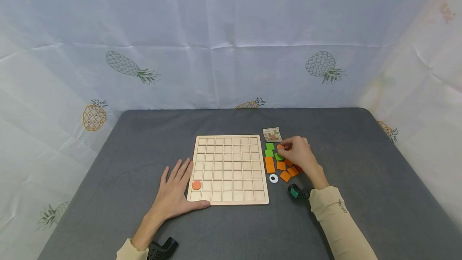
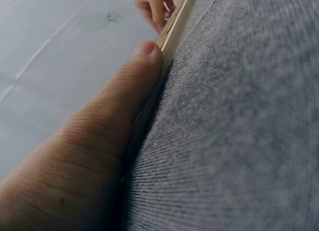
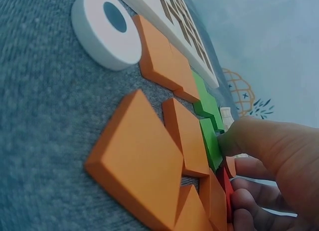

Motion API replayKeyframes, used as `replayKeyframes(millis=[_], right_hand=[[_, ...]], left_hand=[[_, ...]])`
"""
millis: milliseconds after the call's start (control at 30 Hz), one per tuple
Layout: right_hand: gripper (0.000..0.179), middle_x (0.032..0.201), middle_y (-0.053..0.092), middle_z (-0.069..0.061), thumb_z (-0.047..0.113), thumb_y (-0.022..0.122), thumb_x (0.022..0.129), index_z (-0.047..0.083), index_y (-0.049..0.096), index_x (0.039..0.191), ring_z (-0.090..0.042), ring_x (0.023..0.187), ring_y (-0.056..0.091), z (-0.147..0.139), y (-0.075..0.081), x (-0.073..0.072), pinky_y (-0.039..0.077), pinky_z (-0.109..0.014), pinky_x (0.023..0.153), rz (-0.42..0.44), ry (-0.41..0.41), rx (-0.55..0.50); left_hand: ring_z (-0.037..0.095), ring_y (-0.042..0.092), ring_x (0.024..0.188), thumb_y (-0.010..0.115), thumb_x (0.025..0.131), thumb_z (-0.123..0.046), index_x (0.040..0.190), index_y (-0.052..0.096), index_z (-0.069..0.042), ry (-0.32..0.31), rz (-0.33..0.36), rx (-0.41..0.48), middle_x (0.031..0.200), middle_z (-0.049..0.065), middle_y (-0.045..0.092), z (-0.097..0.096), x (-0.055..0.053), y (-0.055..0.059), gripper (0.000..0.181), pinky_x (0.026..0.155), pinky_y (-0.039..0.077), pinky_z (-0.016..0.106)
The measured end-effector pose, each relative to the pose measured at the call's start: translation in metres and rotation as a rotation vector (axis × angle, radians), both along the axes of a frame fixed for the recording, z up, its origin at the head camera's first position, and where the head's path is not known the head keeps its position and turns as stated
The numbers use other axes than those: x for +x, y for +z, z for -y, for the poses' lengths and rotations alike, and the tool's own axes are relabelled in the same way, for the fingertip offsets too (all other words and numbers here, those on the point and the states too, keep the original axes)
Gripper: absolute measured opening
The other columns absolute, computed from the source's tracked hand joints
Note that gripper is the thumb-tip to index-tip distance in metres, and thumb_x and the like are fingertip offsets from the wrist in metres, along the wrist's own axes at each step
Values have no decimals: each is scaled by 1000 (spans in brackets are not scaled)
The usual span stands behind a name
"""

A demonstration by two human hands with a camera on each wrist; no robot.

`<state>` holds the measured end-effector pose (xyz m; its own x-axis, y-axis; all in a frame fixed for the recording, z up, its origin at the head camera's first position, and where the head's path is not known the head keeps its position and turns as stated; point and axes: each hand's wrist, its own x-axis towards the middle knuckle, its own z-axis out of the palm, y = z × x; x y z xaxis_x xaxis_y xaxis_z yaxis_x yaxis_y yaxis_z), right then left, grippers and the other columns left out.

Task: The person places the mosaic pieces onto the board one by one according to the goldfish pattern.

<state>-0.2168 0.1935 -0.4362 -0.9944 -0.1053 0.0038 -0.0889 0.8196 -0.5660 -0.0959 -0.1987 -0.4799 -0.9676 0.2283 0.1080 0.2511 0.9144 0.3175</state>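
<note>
A pale wooden grid board (image 1: 228, 168) lies on the grey tabletop. One orange disc (image 1: 196, 185) sits in a cell near its lower left corner. Spread along the board's left side, my left hand (image 1: 174, 191) has straight fingers at that edge and its thumb (image 2: 137, 74) at the front edge. Right of the board, my right hand (image 1: 298, 152) reaches into the loose pieces. It pinches a second orange disc (image 1: 280, 147) between thumb and fingertips. Green square tiles (image 3: 211, 141) lie right beside the thumb, and a red piece (image 3: 227, 193) is partly hidden under the fingers.
Several orange square tiles (image 1: 285, 176) lie right of the board, with a white ring-like disc (image 1: 273, 178) in front of them. A small patterned card (image 1: 272, 135) lies behind the pieces. Pineapple-printed cloth (image 1: 231, 71) hangs behind the table.
</note>
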Motion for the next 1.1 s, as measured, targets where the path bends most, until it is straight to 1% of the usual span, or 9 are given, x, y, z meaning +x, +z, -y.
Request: replayKeyframes(millis=[400,667,900,1100], right_hand=[[26,92,72,-17,16,76,88,-4,77,106,-23,77,59,0,1,1,49,-26,61,-9,9,-10],[20,84,72,-13,14,75,90,-2,79,102,-18,69,58,1,3,2,47,-26,58,-39,35,-29],[23,89,74,-15,15,74,90,-1,79,105,-19,72,60,4,6,4,48,-24,60,-56,43,-41],[23,90,75,-16,14,74,89,-1,79,106,-18,68,59,7,9,6,48,-26,59,-66,49,-54]], left_hand=[[38,24,157,71,66,-84,164,26,-12,1,7,-1,170,13,29,0,0,1,130,123,12,67],[39,24,157,71,65,-85,164,26,-12,4,12,4,169,13,29,-1,0,1,131,123,11,67],[38,24,157,71,65,-85,164,26,-12,2,9,4,169,13,29,-1,0,0,131,123,11,67],[38,24,157,71,65,-86,164,26,-12,2,3,2,169,13,29,-1,0,0,131,123,12,67]])
